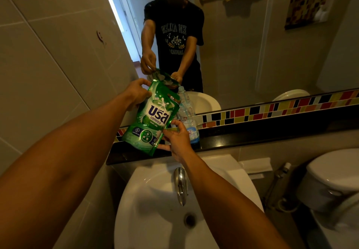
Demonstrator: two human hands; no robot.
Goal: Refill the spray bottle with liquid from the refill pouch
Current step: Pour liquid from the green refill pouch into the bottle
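We see the green pouch [150,115] held up in the air over the dark ledge [252,134], tilted so its top leans right toward the open neck of the bottle [187,116]. The clear bottle stands upright on the ledge, just behind and to the right of the pouch, with a little blue liquid at its base; we cannot tell whether anything is pouring. The left hand [137,93] grips the pouch's upper left edge. The right hand [175,139] pinches its lower right corner, fingers partly spread, just in front of the bottle. Below the ledge sit the white sink [155,219] and its tap [180,184]. A mirror [242,44] rises behind the ledge.
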